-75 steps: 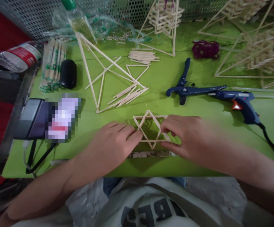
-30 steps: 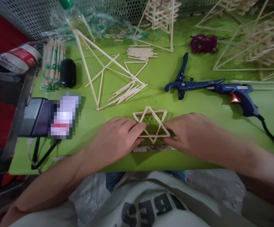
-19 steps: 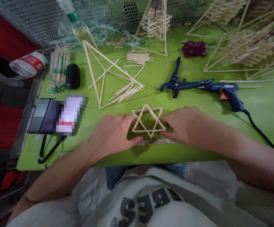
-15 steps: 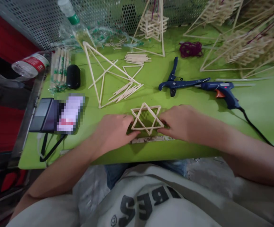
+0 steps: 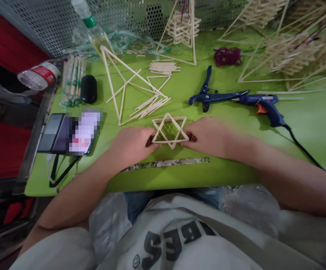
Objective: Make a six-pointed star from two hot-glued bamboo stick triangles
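A six-pointed star frame made of thin wooden sticks [image 5: 167, 141] is between my hands, over the green table close to its front edge. My left hand [image 5: 133, 146] pinches the star's left corner, its thumb along the lower stick. At the opposite corner, my right hand [image 5: 212, 135] grips with thumb and curled fingers. In front of the star lies a narrow mottled strip [image 5: 179, 162]. Behind it are a loose pile of sticks [image 5: 151, 107] and a large triangular stick frame [image 5: 112, 86].
Blue cutters [image 5: 208, 98] and a corded glue gun [image 5: 266, 105] lie to the right. A phone [image 5: 85, 131], a black case [image 5: 89, 89] and bagged sticks [image 5: 72, 80] are at left. Purple string [image 5: 227, 56], bottles and stick-built hanging structures stand farther back.
Both hands have moved the star slightly away from me and a little left. More of the mottled strip shows in front of it.
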A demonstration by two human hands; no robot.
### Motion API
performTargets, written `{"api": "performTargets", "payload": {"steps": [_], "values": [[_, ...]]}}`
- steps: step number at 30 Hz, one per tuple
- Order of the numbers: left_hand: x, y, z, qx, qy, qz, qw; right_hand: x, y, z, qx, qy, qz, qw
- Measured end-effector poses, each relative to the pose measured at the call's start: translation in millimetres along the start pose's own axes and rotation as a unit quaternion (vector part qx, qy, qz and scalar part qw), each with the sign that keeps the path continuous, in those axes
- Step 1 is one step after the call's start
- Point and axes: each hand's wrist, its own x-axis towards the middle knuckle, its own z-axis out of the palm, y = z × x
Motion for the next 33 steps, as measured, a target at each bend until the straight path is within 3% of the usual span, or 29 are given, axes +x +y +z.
{"api": "performTargets", "payload": {"steps": [4,10,26,33], "values": [[3.0,-4.6,-1.9,-0.010,0.020,-0.008,1.000,-0.5,-5.1,-7.9,0.005,0.000,0.028,1.000],[3.0,-4.7,-8.9,-0.033,0.001,-0.016,0.999,-8.2,-10.1,-17.5,0.031,-0.001,0.034,0.999],[0.6,-2.7,-6.8,-0.023,0.029,-0.026,0.999,-4.8,-1.7,-11.8,0.002,0.024,0.021,0.999],[-11.3,-5.2,-19.1,0.088,-0.018,-0.027,0.996,-9.5,-4.8,-12.5,-0.004,0.033,0.019,0.999]]}}
